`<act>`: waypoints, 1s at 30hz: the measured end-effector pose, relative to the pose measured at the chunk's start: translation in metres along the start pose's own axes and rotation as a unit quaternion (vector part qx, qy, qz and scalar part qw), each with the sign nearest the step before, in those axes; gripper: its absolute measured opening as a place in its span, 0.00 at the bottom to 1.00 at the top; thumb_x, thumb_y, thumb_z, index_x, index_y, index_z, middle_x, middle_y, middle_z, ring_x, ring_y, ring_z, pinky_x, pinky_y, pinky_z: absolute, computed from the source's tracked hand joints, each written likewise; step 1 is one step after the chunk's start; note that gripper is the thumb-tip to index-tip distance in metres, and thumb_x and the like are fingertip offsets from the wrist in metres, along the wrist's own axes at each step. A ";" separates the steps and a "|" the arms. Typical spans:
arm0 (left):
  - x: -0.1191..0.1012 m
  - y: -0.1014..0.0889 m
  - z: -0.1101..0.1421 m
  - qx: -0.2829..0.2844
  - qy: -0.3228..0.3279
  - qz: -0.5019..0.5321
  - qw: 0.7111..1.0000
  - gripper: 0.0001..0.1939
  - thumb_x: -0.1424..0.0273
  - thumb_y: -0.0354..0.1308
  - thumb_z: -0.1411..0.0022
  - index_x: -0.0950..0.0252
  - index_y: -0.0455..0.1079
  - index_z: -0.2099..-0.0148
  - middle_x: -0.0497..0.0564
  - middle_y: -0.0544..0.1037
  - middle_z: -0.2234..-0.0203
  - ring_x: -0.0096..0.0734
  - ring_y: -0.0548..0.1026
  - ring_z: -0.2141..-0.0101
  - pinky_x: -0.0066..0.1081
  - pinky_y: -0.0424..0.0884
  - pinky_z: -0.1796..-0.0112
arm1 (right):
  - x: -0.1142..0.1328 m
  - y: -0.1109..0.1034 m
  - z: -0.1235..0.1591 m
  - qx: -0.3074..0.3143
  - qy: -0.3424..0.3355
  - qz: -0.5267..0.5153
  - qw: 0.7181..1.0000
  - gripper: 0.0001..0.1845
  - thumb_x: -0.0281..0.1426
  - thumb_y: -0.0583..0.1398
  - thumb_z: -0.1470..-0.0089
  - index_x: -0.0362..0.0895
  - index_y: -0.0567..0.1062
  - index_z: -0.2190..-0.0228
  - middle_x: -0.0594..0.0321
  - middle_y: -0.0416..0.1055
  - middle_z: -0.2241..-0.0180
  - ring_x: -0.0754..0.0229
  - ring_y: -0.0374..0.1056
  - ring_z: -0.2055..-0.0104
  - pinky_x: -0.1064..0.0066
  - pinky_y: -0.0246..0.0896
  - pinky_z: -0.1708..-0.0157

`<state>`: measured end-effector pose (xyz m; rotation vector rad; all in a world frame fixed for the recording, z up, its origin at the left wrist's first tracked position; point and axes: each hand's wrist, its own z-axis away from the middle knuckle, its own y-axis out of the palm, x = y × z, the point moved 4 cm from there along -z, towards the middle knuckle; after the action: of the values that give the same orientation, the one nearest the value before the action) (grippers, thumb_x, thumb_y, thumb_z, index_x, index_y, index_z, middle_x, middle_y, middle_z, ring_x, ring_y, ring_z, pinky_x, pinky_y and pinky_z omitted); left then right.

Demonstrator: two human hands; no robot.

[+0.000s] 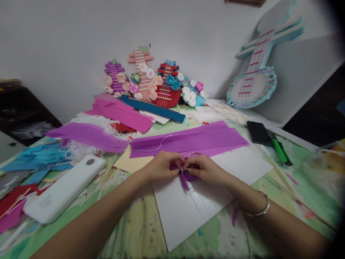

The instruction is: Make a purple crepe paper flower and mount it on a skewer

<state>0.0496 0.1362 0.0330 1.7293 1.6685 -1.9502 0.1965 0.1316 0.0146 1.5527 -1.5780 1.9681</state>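
Our left hand (165,167) and right hand (206,169) meet almost fingertip to fingertip, both pinching a small bunched purple piece (184,181). White thread (182,168) shows at its gathered middle, and a purple tail hangs below our fingers. A thin curved loop (194,153) shows just above our right fingers; we cannot tell what it belongs to. A silver bangle (265,210) circles our right wrist.

The bunched piece is above a white board (185,216) that lies at an angle on the green, paint-stained table cover (121,230). Just beyond our hands stretches a long purple sheet (194,138), a loose white string (157,148) curling across its left part. Cream paper (129,161) lies near our left hand.

Further left are another purple sheet (88,135), tangled white yarn (81,149), crumpled blue paper (43,154) and a long white case (64,189) with a grey round spot. To the right, a green-handled cutter (279,149) lies against a black phone (258,133).

Behind, a magenta sheet (122,113) and a dark blue strip (156,110) lie before four flower-trimmed model instruments (164,91); a larger pale blue one (252,86) leans at the right.
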 end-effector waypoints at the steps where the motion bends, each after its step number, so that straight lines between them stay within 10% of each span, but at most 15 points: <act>1: -0.001 0.000 0.000 -0.001 0.003 -0.013 1.000 0.11 0.81 0.54 0.49 0.67 0.72 0.63 0.50 0.77 0.72 0.27 0.74 0.71 0.26 0.67 0.68 | 0.001 0.000 0.000 -0.001 0.001 0.007 1.000 0.07 0.24 0.57 0.50 0.42 0.76 0.71 0.65 0.71 0.76 0.67 0.63 0.75 0.76 0.55 0.73; 22: -0.010 -0.005 0.004 -0.043 0.042 -0.254 0.965 0.07 0.72 0.55 0.48 0.64 0.73 0.66 0.54 0.70 0.62 0.40 0.64 0.59 0.38 0.60 0.59 | 0.024 0.002 0.005 -0.127 -0.119 0.164 0.971 0.05 0.22 0.59 0.51 0.43 0.73 0.74 0.57 0.69 0.62 0.57 0.65 0.59 0.65 0.60 0.61; 30: -0.009 -0.004 0.001 -0.028 0.029 -0.227 0.973 0.03 0.76 0.54 0.50 0.65 0.64 0.75 0.48 0.69 0.79 0.32 0.64 0.71 0.31 0.58 0.68 | 0.030 -0.001 0.006 -0.131 -0.150 0.189 0.962 0.06 0.22 0.57 0.49 0.42 0.71 0.74 0.57 0.70 0.67 0.57 0.64 0.62 0.65 0.59 0.62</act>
<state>0.0491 0.1319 0.0419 1.4954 2.2806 -2.0008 0.1874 0.1144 0.0381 1.5881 -2.3013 1.6416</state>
